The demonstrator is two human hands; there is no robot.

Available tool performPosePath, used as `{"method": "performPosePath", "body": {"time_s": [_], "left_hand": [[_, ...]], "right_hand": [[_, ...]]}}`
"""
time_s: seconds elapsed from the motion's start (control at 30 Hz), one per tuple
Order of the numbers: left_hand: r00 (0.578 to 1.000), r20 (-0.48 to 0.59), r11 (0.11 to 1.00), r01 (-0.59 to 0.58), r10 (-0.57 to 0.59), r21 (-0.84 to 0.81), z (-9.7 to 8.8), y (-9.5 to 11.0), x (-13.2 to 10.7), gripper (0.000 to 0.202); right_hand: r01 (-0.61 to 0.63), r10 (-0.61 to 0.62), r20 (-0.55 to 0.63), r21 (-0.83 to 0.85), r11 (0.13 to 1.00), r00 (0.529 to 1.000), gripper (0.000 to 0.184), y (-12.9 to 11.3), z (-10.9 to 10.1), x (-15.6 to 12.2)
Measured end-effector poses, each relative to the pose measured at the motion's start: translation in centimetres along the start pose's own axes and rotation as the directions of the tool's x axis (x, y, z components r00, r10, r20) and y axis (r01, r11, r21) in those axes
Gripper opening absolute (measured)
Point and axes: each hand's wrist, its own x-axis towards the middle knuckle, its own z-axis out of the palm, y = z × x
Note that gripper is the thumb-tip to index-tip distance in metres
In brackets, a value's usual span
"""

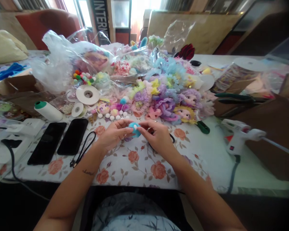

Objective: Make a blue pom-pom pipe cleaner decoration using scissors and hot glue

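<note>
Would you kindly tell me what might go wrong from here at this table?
The small blue fluffy piece is pinched only by the fingertips of the left hand and right hand, so it might slip. The glue gun has its cord running to the front edge of the table, where it might get snagged.

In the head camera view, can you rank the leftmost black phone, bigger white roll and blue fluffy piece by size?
1. Leftmost black phone
2. Bigger white roll
3. Blue fluffy piece, held between the left hand and right hand, partly covered
</note>
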Motion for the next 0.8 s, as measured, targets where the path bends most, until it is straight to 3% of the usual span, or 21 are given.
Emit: {"method": "performPosePath", "body": {"time_s": [0.17,0.3,0.4,0.47,0.57,0.7,0.8], "left_hand": [[1.0,-0.031,1.0,0.004,-0.004,-0.001,0.0,-0.1,0.2,0.027],[0.996,-0.083,0.995,-0.002,0.01,0.099,-0.3,-0.3,0.4,0.03],[0.971,-0.171,0.932,-0.098,0.167,0.349,-0.4,-0.5,0.6,0.025],[0.908,-0.199,0.826,-0.221,0.368,0.518,-0.3,-0.5,0.5,0.02],[0.807,-0.129,0.681,-0.386,0.576,0.623,0.4,-0.5,0.1,0.021],[0.817,0.064,0.594,-0.469,0.574,0.653,1.2,-1.2,-0.5,0.027],[0.818,0.097,0.574,-0.478,0.567,0.665,1.1,-1.9,-0.5,0.022]], "right_hand": [[-0.16,0.164,-0.003,0.214,0.964,0.986,0.022,0.6,-0.2,0.2],[-0.292,0.334,-0.008,0.466,0.835,0.943,0.028,1.7,-0.7,0.5],[-0.352,0.391,0.06,0.572,0.741,0.919,0.03,2.5,-0.4,0.7],[-0.371,0.389,0.109,0.606,0.703,0.915,0.031,2.8,0.0,0.6],[-0.394,0.365,0.184,0.634,0.665,0.912,0.03,2.8,0.7,0.4],[-0.451,0.332,0.312,0.699,0.555,0.89,0.027,2.2,1.5,0.0],[-0.502,0.317,0.392,0.729,0.466,0.864,0.028,1.8,1.7,-0.4]]}}
